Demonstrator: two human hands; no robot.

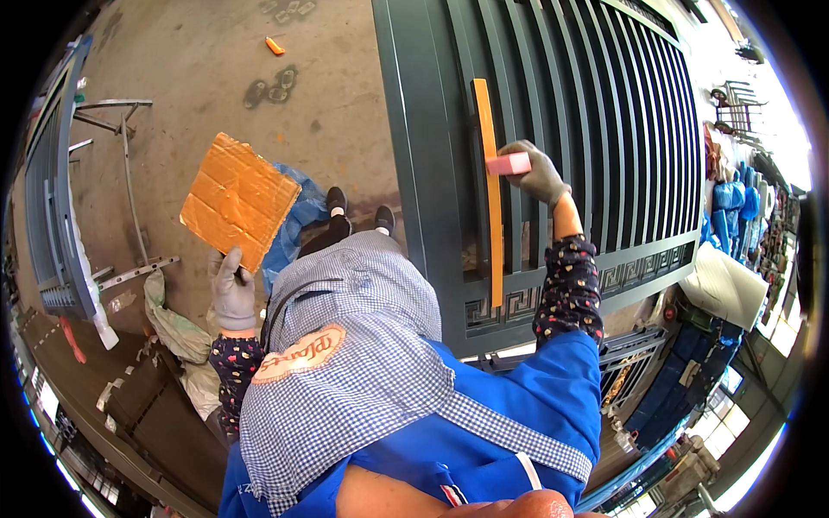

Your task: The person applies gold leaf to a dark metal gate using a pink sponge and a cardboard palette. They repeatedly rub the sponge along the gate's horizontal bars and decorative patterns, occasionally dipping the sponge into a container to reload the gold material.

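My left hand (pixel 233 293), in a grey glove, grips the lower edge of a flat square of cardboard (pixel 237 198) whose upper face is smeared orange-gold. In my gloved right hand (pixel 542 175) is a pink and white sponge block (pixel 509 164). The sponge is at a long orange-gold strip (pixel 495 242) on the dark grey slatted metal gate (pixel 423 173); whether it touches the strip I cannot tell. The strip runs along the slats, ending over a band of square scroll pattern near the gate's close end.
A blue plastic sheet (pixel 298 211) lies by my feet. A small orange tool (pixel 275 45) is on the floor farther off. At left stand a metal trestle (pixel 131 186), another grey panel (pixel 52 198) and a pale sack (pixel 173 324). Blue-wrapped bundles (pixel 730 198) and a white sheet (pixel 724 285) are beyond the gate.
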